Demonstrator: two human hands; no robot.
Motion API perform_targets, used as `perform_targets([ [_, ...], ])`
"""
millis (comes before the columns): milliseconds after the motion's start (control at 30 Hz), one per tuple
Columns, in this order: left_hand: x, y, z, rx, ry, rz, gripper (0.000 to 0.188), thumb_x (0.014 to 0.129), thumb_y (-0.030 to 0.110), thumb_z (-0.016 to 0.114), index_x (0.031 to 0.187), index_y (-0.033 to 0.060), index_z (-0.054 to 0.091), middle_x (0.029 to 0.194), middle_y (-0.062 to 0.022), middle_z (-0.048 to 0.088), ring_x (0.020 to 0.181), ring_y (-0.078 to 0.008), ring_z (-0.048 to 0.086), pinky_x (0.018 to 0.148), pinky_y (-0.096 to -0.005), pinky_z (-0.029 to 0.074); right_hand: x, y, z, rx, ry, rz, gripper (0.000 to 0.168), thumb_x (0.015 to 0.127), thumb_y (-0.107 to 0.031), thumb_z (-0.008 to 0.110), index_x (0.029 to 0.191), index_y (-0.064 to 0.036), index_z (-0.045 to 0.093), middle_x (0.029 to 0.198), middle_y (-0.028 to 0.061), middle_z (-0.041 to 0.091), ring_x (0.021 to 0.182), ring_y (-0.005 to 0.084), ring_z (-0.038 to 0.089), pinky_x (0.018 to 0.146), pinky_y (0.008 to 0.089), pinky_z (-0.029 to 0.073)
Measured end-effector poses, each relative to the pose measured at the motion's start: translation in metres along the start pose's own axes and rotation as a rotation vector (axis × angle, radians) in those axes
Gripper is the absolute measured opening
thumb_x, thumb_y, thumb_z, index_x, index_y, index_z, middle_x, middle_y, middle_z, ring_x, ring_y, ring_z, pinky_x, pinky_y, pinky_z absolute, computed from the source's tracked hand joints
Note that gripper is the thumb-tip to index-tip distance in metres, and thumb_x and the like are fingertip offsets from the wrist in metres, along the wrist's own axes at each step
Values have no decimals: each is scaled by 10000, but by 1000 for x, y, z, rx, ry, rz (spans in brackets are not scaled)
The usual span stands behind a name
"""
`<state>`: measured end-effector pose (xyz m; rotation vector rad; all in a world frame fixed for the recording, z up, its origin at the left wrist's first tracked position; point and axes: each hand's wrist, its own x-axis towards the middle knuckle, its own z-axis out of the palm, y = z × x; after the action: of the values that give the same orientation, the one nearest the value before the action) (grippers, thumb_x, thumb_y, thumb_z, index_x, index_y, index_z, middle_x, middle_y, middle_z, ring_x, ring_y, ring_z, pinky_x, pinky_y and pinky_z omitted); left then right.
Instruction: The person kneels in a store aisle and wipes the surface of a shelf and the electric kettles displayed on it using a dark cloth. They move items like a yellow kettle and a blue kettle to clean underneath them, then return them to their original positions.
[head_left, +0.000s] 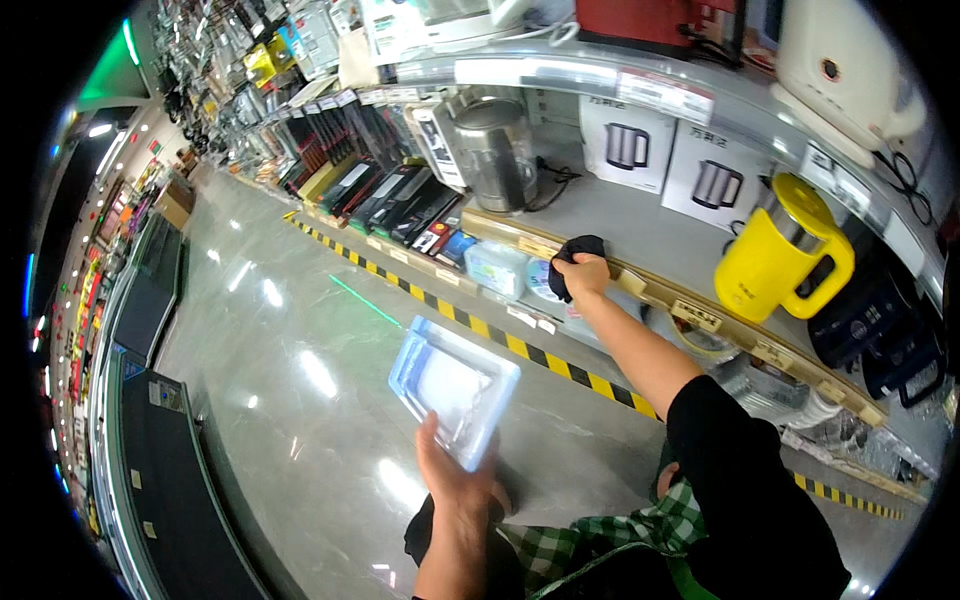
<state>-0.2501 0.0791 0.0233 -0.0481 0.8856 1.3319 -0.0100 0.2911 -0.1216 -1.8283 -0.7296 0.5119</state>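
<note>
My left hand (461, 465) holds a shallow rectangular container with a pale blue rim (456, 390) by its near end, above the floor. In my right hand (587, 276) is a bunched black cloth (574, 259), held at the tan front edge of the shelf (525, 238). Just left of the cloth, below that edge, stand clear plastic tubs (495, 266). Behind the edge are a glass and steel electric kettle (493, 154), white kettle boxes (626, 142) and, to the right, a yellow electric kettle (784, 251).
An upper shelf (555, 71) overhangs the kettles and carries a white kettle (840, 71). Boxed goods (397, 202) line the lower shelf at left. Yellow and black tape (480, 326) runs along the floor (300, 420). A dark display case (176, 457) stands far left.
</note>
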Motion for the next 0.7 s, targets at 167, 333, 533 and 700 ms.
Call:
perform_targets([
  [167, 1, 9, -13, 16, -62, -16, 465, 780, 339, 578, 1143, 53, 522, 1033, -101, 607, 921, -264, 594, 773, -375, 460, -5, -21, 97, -68, -106, -130, 446, 644, -271, 782, 984, 1, 683, 980, 173, 671, 899, 287, 651, 801, 334, 497],
  [333, 3, 11, -22, 3, 104, -15, 553, 767, 349, 586, 1202, 24, 480, 1091, -143, 581, 974, -304, 579, 836, -413, 470, 1, -36, 186, -15, -100, -290, 380, 631, -317, 759, 828, 1, 687, 826, 211, 649, 769, 341, 636, 676, 376, 486],
  [533, 5, 14, -23, 12, 47, -10, 555, 769, 351, 589, 1197, 16, 475, 1086, -145, 583, 968, -300, 582, 827, -409, 476, 18, -41, 223, 176, -97, -145, 400, 694, -305, 761, 882, 38, 678, 863, 151, 686, 734, 212, 648, 640, 356, 474],
  [700, -6, 16, -5, 67, 56, -12, 497, 785, 363, 583, 1170, 59, 507, 1069, -116, 594, 938, -268, 592, 776, -374, 477, 21, -3, 151, 482, -210, 83, 363, 744, -228, 740, 972, 40, 650, 852, 74, 647, 724, 138, 575, 578, 309, 457],
])
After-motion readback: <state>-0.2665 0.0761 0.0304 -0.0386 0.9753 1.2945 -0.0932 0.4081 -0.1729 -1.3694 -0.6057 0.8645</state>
